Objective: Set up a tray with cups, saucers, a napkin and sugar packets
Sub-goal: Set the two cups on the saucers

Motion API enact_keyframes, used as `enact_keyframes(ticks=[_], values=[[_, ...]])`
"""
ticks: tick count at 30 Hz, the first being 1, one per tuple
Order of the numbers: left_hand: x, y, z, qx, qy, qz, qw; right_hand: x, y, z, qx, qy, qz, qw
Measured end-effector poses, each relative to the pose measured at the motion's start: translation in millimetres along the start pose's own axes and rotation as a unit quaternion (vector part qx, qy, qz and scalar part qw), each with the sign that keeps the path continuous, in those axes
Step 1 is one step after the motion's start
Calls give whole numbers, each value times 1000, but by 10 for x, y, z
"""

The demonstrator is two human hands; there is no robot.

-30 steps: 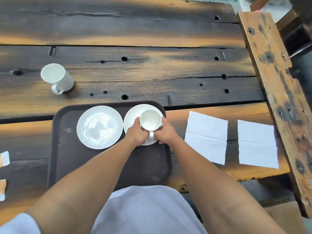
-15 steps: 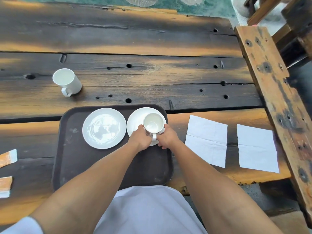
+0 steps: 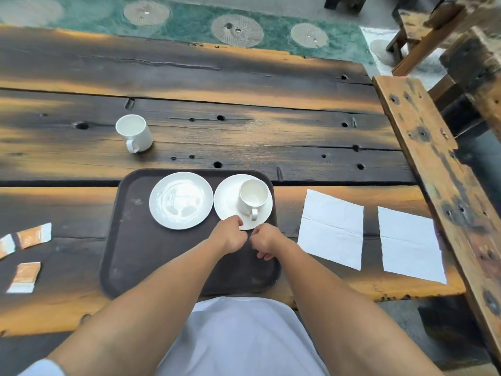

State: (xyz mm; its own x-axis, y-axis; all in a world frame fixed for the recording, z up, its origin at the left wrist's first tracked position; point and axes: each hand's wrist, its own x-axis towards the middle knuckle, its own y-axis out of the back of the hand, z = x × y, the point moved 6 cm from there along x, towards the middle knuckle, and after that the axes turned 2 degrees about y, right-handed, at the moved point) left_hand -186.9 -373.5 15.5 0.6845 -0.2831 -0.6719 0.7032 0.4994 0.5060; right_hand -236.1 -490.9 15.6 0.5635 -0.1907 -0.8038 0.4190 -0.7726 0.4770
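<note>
Tray (image 3: 130, 240), dark brown with rounded corners, sits at the near table (image 3: 244, 131) edge, its near rim right at the plank's lip. Near half of the tray is bare. Left hand (image 3: 230, 236) and right hand (image 3: 267, 241) hover over mid-tray, side by side, fingers curled loosely inward, holding nothing. Left fingertips are just beside the near rim of the right saucer (image 3: 227, 199); whether they touch it, can't tell.

Cup on saucer (image 3: 253, 196) stands upright, off-centre toward that saucer's right, handle pointing near. Left saucer (image 3: 181, 200) is bare, almost touching the right one. Both fill the tray's far half.

Left of the tray: two sugar packets (image 3: 25, 238), orange and white, print too blurred to read. Right: two unfolded napkins (image 3: 332, 229), apart from each other, the farther-right one close to the table's right edge, next to a wooden bench (image 3: 433, 172).

Far left of the tray, second cup (image 3: 134, 132) stands on bare wood, handle toward near. Rest of the far planks are open.
</note>
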Motion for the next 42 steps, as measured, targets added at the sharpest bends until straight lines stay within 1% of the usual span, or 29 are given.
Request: enact_keyframes(ticks=[4, 7, 9, 12, 17, 23, 27, 32, 38, 42], values=[[-130, 53, -95, 27, -16, 19, 999, -43, -167, -95, -17, 18, -10, 1000], [-225, 115, -241, 113, -25, 30, 993, -71, -290, -202, -43, 35, -20, 998], [-274, 163, -383, 159, -15, 41, 986, -74, -370, -281, -71, 47, -33, 996], [-335, 258, -603, 175, 11, 44, 983, -65, -487, -422, -107, 64, -49, 991], [-399, 505, -918, 176, 54, 54, 981, -19, -658, -752, -166, 97, -64, 979], [-403, 911, -1273, 149, 114, 79, 979, 63, -807, -1212, -219, 138, -73, 963], [-361, 1140, -1438, 141, 136, 86, 977, 139, -821, -1393, -242, 148, -78, 956], [-193, 1505, -1532, 125, 148, 101, 976, 289, -717, -1787, -282, 161, -80, 942], [176, 2019, -1447, 99, 151, 124, 976, 469, -483, -2382, -316, 176, -70, 930], [491, 2311, -1442, 82, 150, 125, 977, 735, -365, -2754, -305, 182, -54, 933]])
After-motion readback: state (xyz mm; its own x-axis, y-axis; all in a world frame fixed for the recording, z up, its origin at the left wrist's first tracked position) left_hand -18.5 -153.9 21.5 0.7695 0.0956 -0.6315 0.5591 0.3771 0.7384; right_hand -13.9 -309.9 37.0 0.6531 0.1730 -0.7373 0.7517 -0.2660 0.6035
